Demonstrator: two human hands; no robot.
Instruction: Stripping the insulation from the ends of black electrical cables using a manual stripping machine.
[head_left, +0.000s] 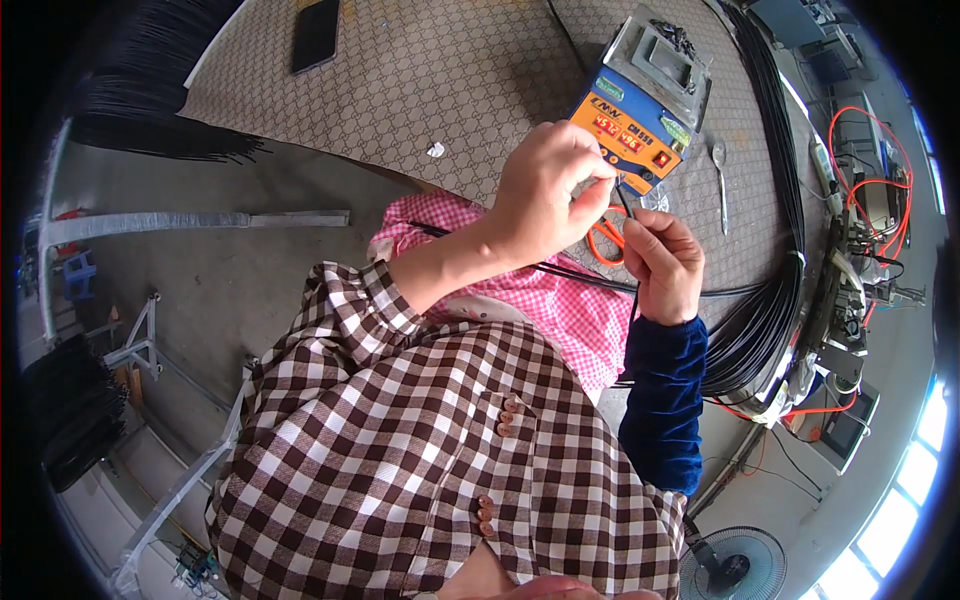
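Observation:
A thin black cable (627, 201) runs upward between my two hands. My right hand (668, 268) is closed around it, thumb and fingers pinched on the cable below its tip. Thumb and fingertips of my left hand (556, 192) pinch together at the cable's upper end; the tip itself is mostly covered by them. Just beyond the fingers stands a solder pot (640, 135), a box with a blue and orange front, red lit displays and a metal top. An orange cord (603, 246) curls on the table behind my hands.
A bundle of black cables (775, 300) lines the table's right side, near a metal spoon (721, 185). On the patterned tabletop (430, 90) are a phone (316, 36) and a white scrap (435, 150). More black cables (150, 100) hang at the far left. A fan (735, 568) stands lower right.

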